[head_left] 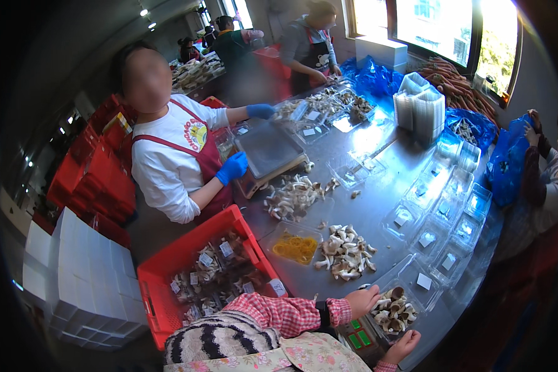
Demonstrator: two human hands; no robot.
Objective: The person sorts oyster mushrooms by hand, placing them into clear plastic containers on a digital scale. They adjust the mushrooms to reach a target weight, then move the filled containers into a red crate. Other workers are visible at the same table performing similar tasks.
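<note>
A clear plastic tray (390, 338) of brown-capped mushrooms (393, 312) sits on a weighing scale (361, 340) with lit green displays. My left hand (362, 302) lies at the tray's left edge with its fingers stretched out. At the tray's near right corner is my right hand (404, 347), its fingers curled in; anything in them is hidden. Just beyond my left hand lies a heap of loose mushrooms (346, 253). Beside that heap stands a clear tub of yellow bands (295, 247). An open clear container (409, 273) with a white label lies past the filled tray.
A red crate (195, 239) of packed mushrooms stands at my left, near stacked white boxes (93, 279). Rows of clear containers (437, 208) cover the table's right side. Across, a co-worker in blue gloves (233, 167) stands by another scale (271, 152). Other people work farther back and at right.
</note>
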